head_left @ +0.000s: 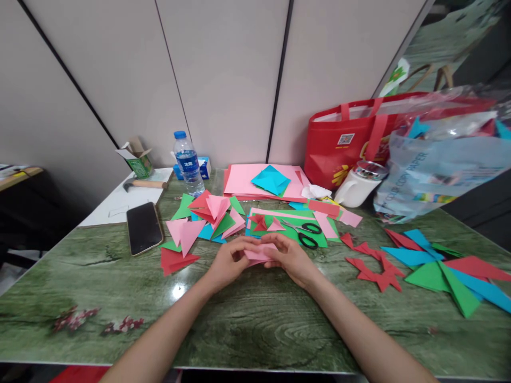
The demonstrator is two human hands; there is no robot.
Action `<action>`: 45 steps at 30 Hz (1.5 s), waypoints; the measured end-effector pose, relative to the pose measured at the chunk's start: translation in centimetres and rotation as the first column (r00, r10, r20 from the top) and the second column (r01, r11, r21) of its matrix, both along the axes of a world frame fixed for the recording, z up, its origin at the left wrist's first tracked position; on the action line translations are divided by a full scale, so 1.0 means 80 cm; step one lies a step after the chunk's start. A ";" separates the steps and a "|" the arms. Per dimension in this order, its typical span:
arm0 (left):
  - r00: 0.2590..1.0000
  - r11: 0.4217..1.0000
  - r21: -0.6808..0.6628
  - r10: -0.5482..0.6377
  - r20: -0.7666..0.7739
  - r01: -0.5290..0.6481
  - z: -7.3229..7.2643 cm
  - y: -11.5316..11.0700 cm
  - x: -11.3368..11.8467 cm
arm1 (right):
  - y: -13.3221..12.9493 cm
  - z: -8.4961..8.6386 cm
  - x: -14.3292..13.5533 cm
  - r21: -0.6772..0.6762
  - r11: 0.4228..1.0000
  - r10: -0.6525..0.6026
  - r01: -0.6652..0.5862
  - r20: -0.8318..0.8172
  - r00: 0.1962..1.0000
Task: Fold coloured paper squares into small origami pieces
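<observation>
Left grip point(228, 261) and right grip point(294, 260) both pinched nearly closed on small pink paper point(260, 252), one at each end, mid-desk point(255, 330). Paper looks part-folded; more creasing probably left. Apparently done: folded pieces point(215, 208) heaped left; red pointed chain point(377, 277) right, ring not closed. Scissors point(299, 229) just beyond, pink sheets point(239, 181) at far side.

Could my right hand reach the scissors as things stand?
Probably yes: the scissors lie just beyond the right hand with nothing visibly covering them, though that hand is holding folded pink paper.
</observation>
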State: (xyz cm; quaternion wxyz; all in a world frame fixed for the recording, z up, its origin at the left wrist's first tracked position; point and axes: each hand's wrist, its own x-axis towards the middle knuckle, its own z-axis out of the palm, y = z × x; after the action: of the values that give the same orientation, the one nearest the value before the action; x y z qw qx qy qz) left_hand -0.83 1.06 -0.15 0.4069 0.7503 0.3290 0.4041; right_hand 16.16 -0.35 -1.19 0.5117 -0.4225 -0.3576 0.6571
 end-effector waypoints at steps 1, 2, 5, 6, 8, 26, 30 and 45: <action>0.998 0.997 -0.035 -0.063 0.000 0.063 0.003 0.000 0.000 | 0.001 -0.001 0.002 0.009 1.000 -0.015 0.015 0.006 1.000; 0.994 0.992 -0.062 -0.110 0.021 0.112 0.006 -0.001 -0.001 | 0.003 -0.002 0.004 0.008 1.000 -0.028 0.028 0.004 1.000; 0.991 0.986 -0.097 -0.132 0.037 0.135 0.007 -0.004 0.001 | 0.007 -0.004 0.009 -0.008 0.999 -0.034 0.034 -0.005 0.999; 0.993 0.988 -0.109 -0.108 0.041 0.112 0.006 -0.005 0.002 | 0.008 -0.004 0.010 -0.012 1.000 -0.027 0.027 -0.004 1.000; 0.997 0.989 -0.136 -0.046 0.058 0.054 0.004 -0.006 0.005 | 0.007 -0.002 0.009 -0.021 1.000 -0.006 0.006 -0.002 1.000; 0.939 0.871 -0.485 0.226 0.258 -0.076 0.003 -0.005 0.008 | 0.002 -0.009 0.000 0.298 0.952 -0.168 0.074 0.306 0.937; 0.922 0.860 -0.504 0.258 0.290 -0.082 0.002 -0.002 0.006 | 0.001 -0.011 0.000 0.305 0.950 -0.161 0.066 0.296 0.941; 0.875 0.807 -0.590 0.312 0.371 -0.037 -0.008 0.000 0.004 | -0.001 -0.009 -0.001 0.351 0.935 -0.194 0.050 0.389 0.901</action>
State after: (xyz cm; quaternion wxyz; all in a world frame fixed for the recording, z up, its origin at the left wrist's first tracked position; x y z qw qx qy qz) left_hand -0.55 1.09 -0.78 0.6354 0.4462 0.3995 0.4874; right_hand 16.10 -0.42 -1.95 0.5278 -0.4825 -0.5366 0.4479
